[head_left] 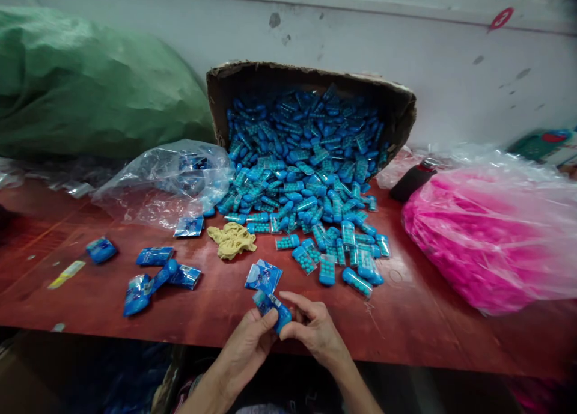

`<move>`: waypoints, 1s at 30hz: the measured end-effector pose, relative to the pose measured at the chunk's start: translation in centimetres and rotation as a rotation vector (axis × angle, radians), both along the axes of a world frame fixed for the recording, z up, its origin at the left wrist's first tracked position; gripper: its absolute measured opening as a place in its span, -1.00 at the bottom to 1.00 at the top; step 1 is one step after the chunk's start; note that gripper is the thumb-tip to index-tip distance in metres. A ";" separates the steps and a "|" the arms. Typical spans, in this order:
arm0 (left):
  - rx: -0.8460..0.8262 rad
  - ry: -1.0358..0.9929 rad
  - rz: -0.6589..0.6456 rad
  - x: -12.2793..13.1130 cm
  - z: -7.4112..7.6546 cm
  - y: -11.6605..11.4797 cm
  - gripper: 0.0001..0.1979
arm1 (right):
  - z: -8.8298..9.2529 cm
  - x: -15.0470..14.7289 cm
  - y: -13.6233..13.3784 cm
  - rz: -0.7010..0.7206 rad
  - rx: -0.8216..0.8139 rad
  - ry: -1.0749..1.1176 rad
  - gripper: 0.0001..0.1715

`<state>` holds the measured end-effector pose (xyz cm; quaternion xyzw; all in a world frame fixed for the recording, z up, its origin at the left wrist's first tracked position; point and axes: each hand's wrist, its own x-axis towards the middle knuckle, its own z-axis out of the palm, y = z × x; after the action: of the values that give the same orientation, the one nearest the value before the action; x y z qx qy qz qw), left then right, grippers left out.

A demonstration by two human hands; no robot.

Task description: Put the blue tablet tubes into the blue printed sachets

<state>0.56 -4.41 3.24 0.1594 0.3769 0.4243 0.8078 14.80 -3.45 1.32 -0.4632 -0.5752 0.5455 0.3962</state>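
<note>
Hands work at the middle of the table's (428, 336) near edge. The left hand (246, 342) and the right hand (315, 330) both pinch one blue container (276, 310) between thumb and fingertips, so both grips are closed on it. A blue sachet (264, 277) sits just beyond the container; whether it is already pulled over the container's far end or only lies behind it cannot be told.

Judging by how things lie, the work looks barely begun. Only a few wrapped pieces (154, 256) are scattered toward the table's left end, with one more beside the clear bag (162, 179). What is left looks far larger: a heap of bare containers (306, 161) spills from the cardboard box (311, 80), which lies on its side at the far edge against the wall, and loose ones reach almost to the hands.

A yellowish bundle (231, 240) rests between the heap and the hands. A pink bag (491, 246) fills the right end of the table, and a green sack (90, 89) the far left corner.
</note>
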 end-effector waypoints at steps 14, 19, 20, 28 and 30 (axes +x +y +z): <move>-0.023 0.107 0.083 0.8 0.2 -0.5 -0.77 | 0.0 -0.6 -0.5 -0.080 -0.048 0.090 -0.73; -0.039 0.215 0.215 0.2 0.2 0.4 -0.78 | 0.0 -0.9 -0.6 -0.107 -0.011 0.097 -0.83; -0.047 0.221 0.230 0.1 0.2 0.5 -0.77 | -0.1 -1.0 -0.6 -0.105 -0.001 0.103 -0.82; -0.135 -0.020 0.081 -0.4 0.0 0.4 -0.82 | -0.5 -0.6 -0.2 -0.133 0.068 0.145 -0.49; -0.140 -0.050 0.104 -0.1 -0.2 0.3 -0.86 | 0.0 -0.3 -0.1 -0.039 0.057 0.162 -0.53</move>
<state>0.43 -4.08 3.04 0.0719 0.3930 0.4422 0.8030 14.49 -3.51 1.32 -0.4173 -0.5476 0.5568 0.4648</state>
